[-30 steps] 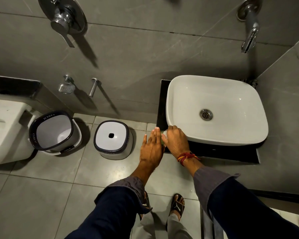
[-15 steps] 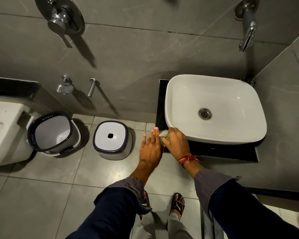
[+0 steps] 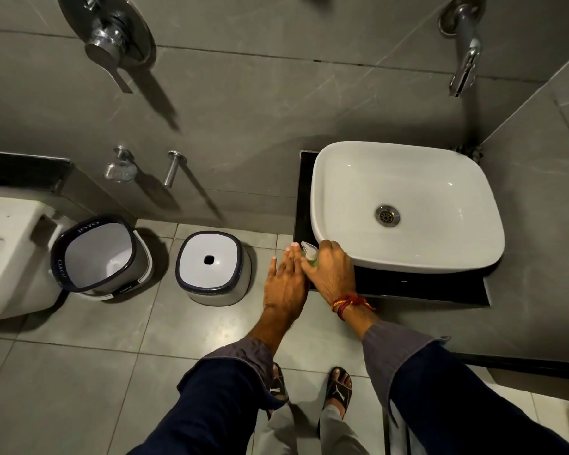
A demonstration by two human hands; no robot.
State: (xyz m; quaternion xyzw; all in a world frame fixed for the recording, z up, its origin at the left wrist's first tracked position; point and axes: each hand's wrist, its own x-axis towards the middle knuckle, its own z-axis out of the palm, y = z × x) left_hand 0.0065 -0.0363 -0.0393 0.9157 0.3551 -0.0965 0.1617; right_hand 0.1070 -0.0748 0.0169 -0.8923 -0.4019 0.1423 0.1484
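Observation:
A small soap dispenser bottle (image 3: 310, 254) with green liquid and a clear pump top stands on the black counter (image 3: 418, 285) at the front left corner of the white basin (image 3: 404, 205). My right hand (image 3: 332, 272) is curled round the bottle from the right, fingers over its top. My left hand (image 3: 286, 280) is flat with straight fingers, held right beside the bottle on its left, palm hidden from me.
A wall tap (image 3: 463, 64) hangs above the basin. On the floor to the left stand an upturned white stool (image 3: 212, 267), a white bucket (image 3: 99, 254) and part of a toilet (image 3: 4, 254). A mixer lever (image 3: 109, 44) sits on the wall.
The bottle's pump top, hidden a second ago, now shows between my hands as my right hand shifted slightly. My left hand has stayed flat beside it.

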